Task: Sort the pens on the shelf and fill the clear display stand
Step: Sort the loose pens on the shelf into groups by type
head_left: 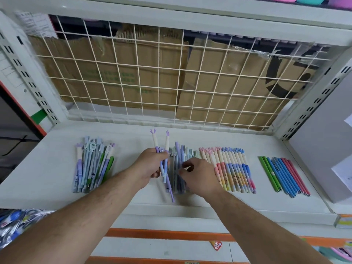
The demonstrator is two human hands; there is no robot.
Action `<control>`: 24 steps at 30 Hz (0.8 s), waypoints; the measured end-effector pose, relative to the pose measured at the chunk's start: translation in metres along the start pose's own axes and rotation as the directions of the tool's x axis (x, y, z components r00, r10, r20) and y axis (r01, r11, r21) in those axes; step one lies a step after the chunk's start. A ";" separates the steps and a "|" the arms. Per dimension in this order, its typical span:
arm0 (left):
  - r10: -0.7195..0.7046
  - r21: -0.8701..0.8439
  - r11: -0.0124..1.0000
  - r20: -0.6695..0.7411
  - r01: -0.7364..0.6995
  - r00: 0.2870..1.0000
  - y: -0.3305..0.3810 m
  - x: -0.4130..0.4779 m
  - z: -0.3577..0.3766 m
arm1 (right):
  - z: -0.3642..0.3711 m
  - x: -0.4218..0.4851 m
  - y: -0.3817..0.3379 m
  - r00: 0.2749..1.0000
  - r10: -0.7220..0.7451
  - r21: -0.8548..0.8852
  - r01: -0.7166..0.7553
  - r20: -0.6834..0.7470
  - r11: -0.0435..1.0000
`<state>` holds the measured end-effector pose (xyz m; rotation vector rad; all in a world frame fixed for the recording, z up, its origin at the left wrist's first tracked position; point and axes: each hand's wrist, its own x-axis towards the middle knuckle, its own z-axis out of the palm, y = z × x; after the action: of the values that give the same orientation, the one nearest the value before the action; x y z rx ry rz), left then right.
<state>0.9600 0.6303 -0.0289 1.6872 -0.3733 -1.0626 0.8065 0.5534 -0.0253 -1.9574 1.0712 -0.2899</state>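
Note:
Pens lie in groups on the white shelf (47, 161). At the left is a mixed pile of blue, purple and green pens (93, 166). My left hand (152, 164) is shut on a few purple pens with cream tops (163, 147), held above the shelf. My right hand (200, 174) rests on the middle pile of purple and grey pens (179, 155), fingertips pinching at one. To the right lies a neat row of pink-to-blue pens with cream tops (232, 170). Further right is a row of slim green, blue and pink pens (283, 174). No clear display stand is in view.
A white wire grid (152, 73) with cardboard behind it closes the back of the shelf. A grey box (323, 140) stands at the right edge. Packaged goods (17, 223) sit at the lower left, and an orange shelf edge (171, 234) runs below.

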 end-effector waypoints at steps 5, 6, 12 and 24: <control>-0.026 0.030 0.999 0.037 0.025 0.999 -0.001 0.001 -0.005 | 0.004 0.000 -0.001 0.990 0.026 -0.175 -0.050 -0.141 0.983; -0.035 0.039 0.999 0.043 0.033 0.998 -0.003 0.002 -0.007 | 0.003 0.001 0.000 0.985 0.037 -0.208 -0.071 -0.167 0.976; -0.040 0.097 0.995 0.042 0.036 0.998 -0.009 0.007 -0.012 | 0.008 0.005 -0.001 0.996 0.033 -0.350 -0.058 -0.078 0.935; 0.052 0.116 0.992 0.009 -0.052 0.999 0.010 0.010 -0.040 | 0.045 0.009 -0.026 0.999 -0.008 -0.317 -0.005 -0.038 0.948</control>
<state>0.9998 0.6436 -0.0234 1.7673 -0.4886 -1.0248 0.8514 0.5790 -0.0340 -2.2452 1.2008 -0.1632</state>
